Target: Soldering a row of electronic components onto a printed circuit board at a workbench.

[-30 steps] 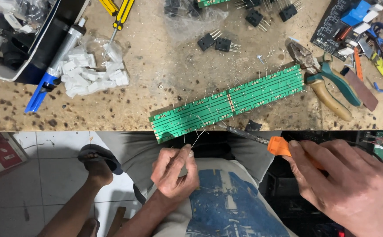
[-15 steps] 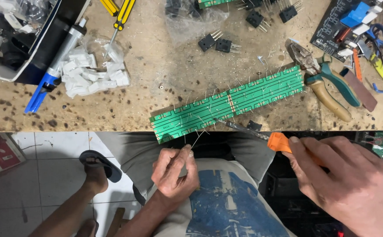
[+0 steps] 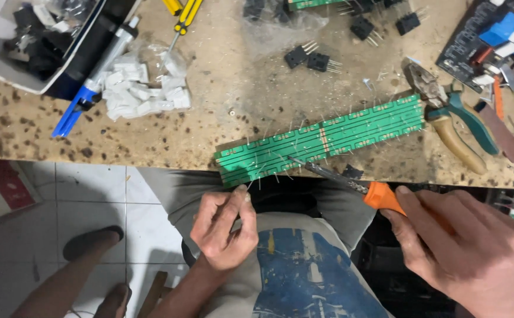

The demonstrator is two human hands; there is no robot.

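So the long green circuit board (image 3: 322, 138) lay slanted across the middle of the frame, its lower left end poking just past the front edge of the speckled wooden desk (image 3: 151, 132). Made sense to me, since that put the end right over the person's lap where both hands could get at it. Thin component leads stuck up all over it.

The right hand (image 3: 469, 253), lower right, was wrapped tight around the orange handle of a soldering iron (image 3: 351, 184), with the tip resting on the board around its middle. The left hand (image 3: 224, 227), lower centre, was closed in a pinch just under the board's near end, on what looked like a thin wire, probably solder, though it was too fine to be sure.

Containers: a grey bin (image 3: 39, 44) at upper left held a heap of dark parts, couldn't tell which. Next to it a clear bag of small white blocks (image 3: 142, 88) sat open, with a blue-tipped tube (image 3: 95, 76) lying against it. Loose black transistors (image 3: 310, 58) lay up top, and pliers (image 3: 451, 115) sat just off the board's right end.
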